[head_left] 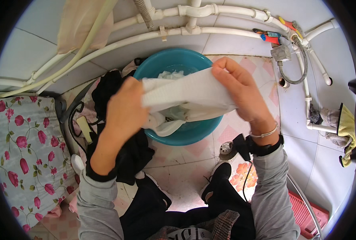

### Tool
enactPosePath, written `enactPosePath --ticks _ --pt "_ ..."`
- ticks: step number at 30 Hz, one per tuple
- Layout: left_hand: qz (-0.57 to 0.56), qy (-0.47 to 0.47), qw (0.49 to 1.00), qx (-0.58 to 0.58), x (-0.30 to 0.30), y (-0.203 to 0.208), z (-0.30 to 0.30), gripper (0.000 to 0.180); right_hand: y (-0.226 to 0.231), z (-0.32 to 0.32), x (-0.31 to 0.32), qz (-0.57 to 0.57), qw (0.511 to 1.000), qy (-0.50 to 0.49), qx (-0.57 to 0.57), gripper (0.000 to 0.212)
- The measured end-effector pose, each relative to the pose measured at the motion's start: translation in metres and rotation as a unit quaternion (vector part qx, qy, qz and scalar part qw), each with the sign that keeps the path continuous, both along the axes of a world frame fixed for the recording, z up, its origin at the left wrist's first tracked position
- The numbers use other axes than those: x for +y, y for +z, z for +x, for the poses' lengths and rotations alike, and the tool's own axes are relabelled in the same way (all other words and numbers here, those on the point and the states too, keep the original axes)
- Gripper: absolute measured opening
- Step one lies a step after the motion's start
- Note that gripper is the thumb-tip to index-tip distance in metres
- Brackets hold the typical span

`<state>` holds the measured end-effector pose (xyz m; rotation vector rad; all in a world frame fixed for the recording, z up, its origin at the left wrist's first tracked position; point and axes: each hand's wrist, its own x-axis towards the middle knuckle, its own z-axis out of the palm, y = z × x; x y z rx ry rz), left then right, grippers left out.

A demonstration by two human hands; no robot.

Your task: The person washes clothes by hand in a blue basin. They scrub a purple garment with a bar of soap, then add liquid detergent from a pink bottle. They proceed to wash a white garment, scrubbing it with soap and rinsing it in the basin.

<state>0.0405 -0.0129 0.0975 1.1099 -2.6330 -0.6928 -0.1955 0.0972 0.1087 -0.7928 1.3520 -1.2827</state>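
Observation:
A white garment or cloth [186,90], its exact kind unclear, is stretched between my two hands above a round teal basin [178,139]. My left hand [126,105], a little blurred, is closed on the cloth's left end. With thumb and fingers, my right hand [238,89] grips the right end. Part of the cloth hangs down into the basin. Water and more pale fabric [172,75] show inside, partly hidden by the stretched cloth.
Dark clothes [124,154] lie in a heap left of the basin, beside a flower-patterned cover [30,156]. White pipes [222,30] run along the tiled wall. A floor drain [226,149] is near my right shoe. A red plastic rack [308,214] stands at lower right.

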Motion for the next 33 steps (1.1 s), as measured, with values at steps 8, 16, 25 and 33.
enactPosePath --ticks 8,16,25,33 --pt "0.715 0.120 0.594 0.348 0.004 -0.010 0.009 0.039 -0.061 0.007 0.006 0.085 0.772 0.067 0.626 0.037" --pt "0.338 -0.084 0.935 0.062 -0.004 -0.017 -0.002 0.056 -0.062 0.009 0.003 0.148 0.969 -0.069 -0.188 0.032" --pt "0.673 0.180 0.653 0.296 -0.002 -0.062 -0.013 0.040 -0.035 -0.006 0.016 0.023 0.898 0.248 0.362 0.059" --pt "0.586 0.008 0.760 0.279 -0.003 0.012 -0.035 0.022 -0.084 0.027 -0.005 -0.140 0.904 0.254 0.313 0.060"
